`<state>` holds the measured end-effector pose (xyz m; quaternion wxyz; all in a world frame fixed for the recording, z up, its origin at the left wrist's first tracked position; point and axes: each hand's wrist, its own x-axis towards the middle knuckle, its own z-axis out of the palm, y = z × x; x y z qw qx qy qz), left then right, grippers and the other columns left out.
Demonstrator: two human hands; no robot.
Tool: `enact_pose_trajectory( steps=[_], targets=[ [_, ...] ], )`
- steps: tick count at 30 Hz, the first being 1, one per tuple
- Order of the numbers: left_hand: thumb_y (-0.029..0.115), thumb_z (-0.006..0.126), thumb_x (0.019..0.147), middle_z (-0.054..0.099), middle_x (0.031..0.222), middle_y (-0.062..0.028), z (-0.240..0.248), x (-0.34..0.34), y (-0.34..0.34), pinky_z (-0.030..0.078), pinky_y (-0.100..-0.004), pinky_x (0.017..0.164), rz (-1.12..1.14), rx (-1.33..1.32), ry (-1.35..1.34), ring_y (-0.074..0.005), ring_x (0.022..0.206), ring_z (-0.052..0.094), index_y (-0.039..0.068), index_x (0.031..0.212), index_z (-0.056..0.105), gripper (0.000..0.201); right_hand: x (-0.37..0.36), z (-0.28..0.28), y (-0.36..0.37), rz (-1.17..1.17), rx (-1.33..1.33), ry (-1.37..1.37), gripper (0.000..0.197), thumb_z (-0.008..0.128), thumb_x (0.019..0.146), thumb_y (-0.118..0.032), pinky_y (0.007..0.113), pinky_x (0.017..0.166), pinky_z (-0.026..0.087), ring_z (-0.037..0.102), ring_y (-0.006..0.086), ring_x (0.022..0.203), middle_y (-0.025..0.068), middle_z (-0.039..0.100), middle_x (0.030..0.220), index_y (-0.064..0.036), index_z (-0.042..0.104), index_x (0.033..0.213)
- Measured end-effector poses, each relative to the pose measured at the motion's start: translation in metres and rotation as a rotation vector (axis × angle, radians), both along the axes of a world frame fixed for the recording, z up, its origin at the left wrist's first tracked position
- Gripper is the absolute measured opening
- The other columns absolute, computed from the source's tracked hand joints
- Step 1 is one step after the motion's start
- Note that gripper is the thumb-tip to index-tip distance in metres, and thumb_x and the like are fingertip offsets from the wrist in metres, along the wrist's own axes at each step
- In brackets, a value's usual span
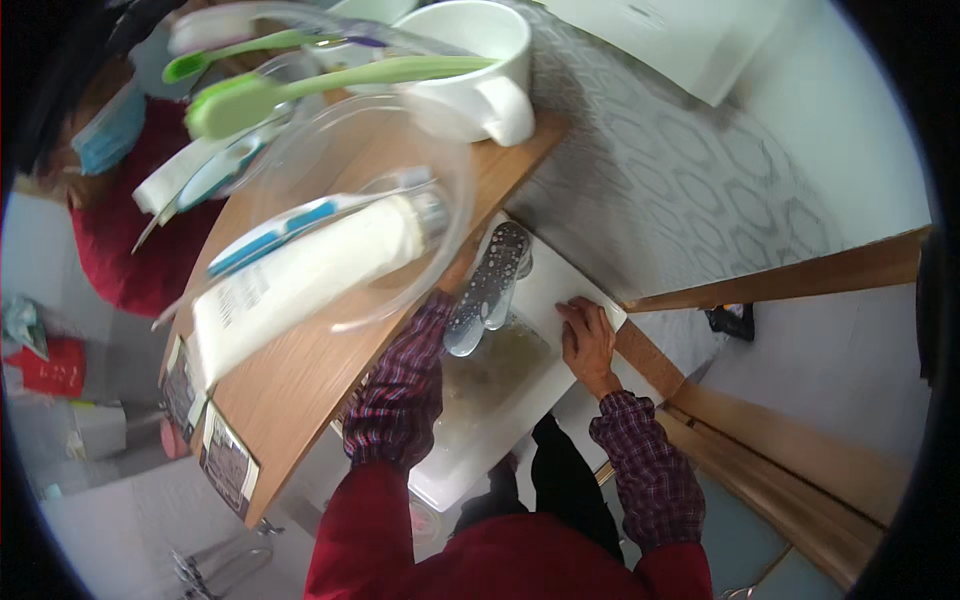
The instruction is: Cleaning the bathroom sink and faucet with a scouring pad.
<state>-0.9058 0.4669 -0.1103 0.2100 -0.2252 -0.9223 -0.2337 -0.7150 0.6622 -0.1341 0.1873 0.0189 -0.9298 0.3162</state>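
My right hand [588,345] lies on the white rim of a rectangular basin [572,390], its fingers stretched out and holding nothing. Cloudy, brownish liquid [500,365] shows inside the basin. My left arm reaches in from below, and a wooden shelf and clear tub hide most of my left hand [463,268]. Next to that hand, at the basin's far left, are long grey sole-shaped pieces [490,285] with white spots, partly overlapping. Whether my left fingers grip them cannot be made out.
Above the basin juts the wooden shelf [290,440]. It carries a clear tub [465,200] with a white tube [300,285] and blue-white toothbrush [285,230], and a white mug [480,50] with green toothbrushes [390,70]. Wooden trim [780,445] runs along the right.
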Motion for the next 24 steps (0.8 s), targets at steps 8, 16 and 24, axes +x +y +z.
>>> enact_pose_trajectory(
  steps=[8,16,24],
  targets=[
    [0.009,0.048,0.08,0.054,0.093,-0.0177,-0.033,-0.019,0.01,0.041,-0.0408,0.076,-0.149,-0.149,-0.209,-0.0333,0.088,0.053,0.005,0.101,0.054,0.023,-0.006,0.0,-0.003,-0.029,-0.06,-0.015,0.03,0.056,0.069,-0.002,0.039,0.075,0.044,0.052,0.0269,0.09,0.0078,0.052,0.1,-0.0089,0.06,0.098],
    [0.007,0.052,0.074,0.054,0.091,-0.0157,0.018,0.004,0.001,0.041,-0.0407,0.076,-0.294,0.112,-0.124,-0.0332,0.088,0.052,0.006,0.097,0.056,0.023,0.0,-0.009,0.011,-0.055,-0.05,0.071,0.032,0.056,0.066,0.001,0.038,0.074,0.043,0.052,0.0254,0.086,0.0074,0.052,0.099,-0.0097,0.059,0.095],
    [0.003,0.065,0.061,0.055,0.102,-0.0132,0.071,-0.012,0.021,0.038,-0.044,0.088,0.005,-0.063,0.347,-0.035,0.096,0.051,0.009,0.103,0.059,0.043,0.004,-0.005,0.004,-0.05,-0.091,0.032,0.031,0.057,0.067,0.001,0.038,0.074,0.043,0.052,0.0245,0.086,0.0069,0.052,0.098,-0.0107,0.06,0.096]
  ],
)
